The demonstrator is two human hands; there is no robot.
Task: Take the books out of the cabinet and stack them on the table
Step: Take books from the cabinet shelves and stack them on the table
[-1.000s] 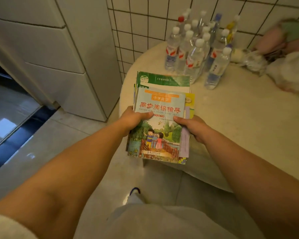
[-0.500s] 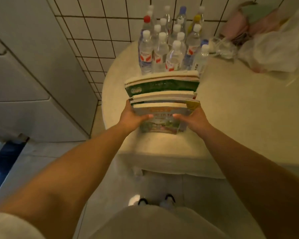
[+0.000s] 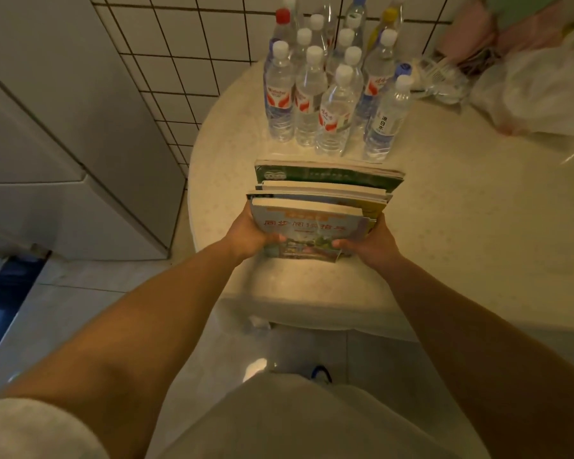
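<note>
Both hands' fingers hidden under books.

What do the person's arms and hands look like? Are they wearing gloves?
No gloves. The left hand and right hand are bare, with no rings or watch showing. Both forearms are bare too; a pale, soft-looking short sleeve shows on the left arm.

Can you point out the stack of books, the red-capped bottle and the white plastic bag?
stack of books (image 3: 312, 226), head view, top book's cover.
red-capped bottle (image 3: 282, 15), head view, its cap.
white plastic bag (image 3: 540, 94), head view, its crumpled middle.
</note>
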